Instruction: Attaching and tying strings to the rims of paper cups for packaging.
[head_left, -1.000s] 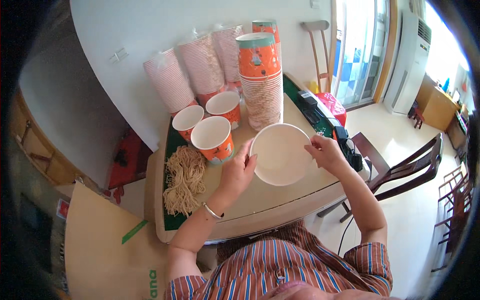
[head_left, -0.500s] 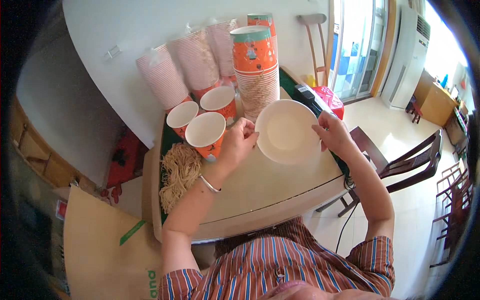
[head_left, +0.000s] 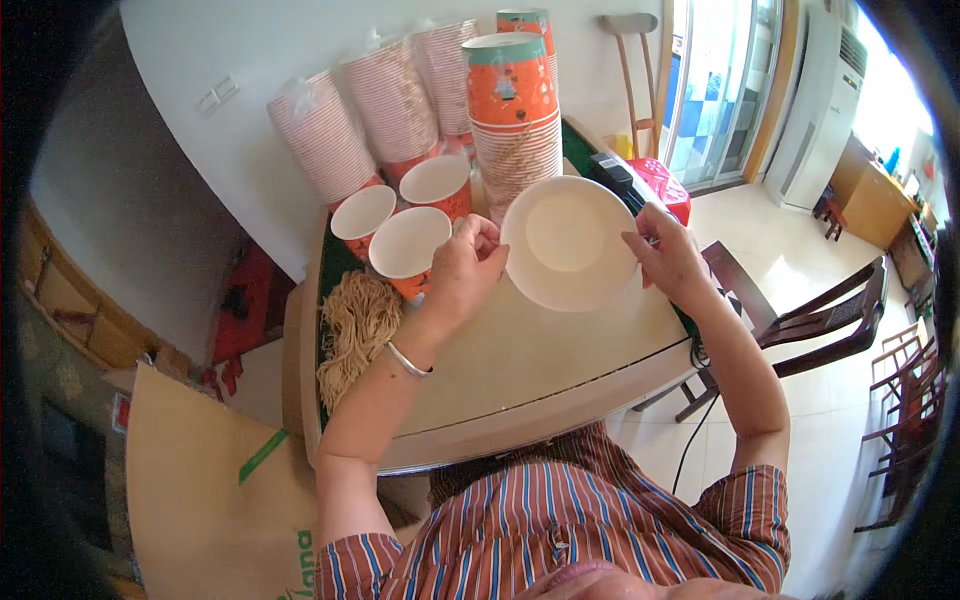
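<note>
A white-lined paper bucket faces up at me over the table, its round mouth and bottom showing. Its left edge is pinched between the thumb and fingers of my left hand, which wears a bracelet. My right hand closes on the opposite edge; its fingertips are partly hidden. Just left of my left hand stand three open orange paper buckets, the nearest one beside my wrist. A bundle of cream-coloured cords lies by my left forearm. Behind the held bucket rises a tall stack of nested orange buckets.
Several plastic-wrapped bucket stacks lean near the wall. A black device sits at the table's right edge, with a red stool beyond. A dark wooden chair stands right, a cardboard box at lower left.
Both hands and the held bucket have shifted slightly up in the picture, and the bucket a little left. The surrounding scene has moved slightly as the view tilted.
</note>
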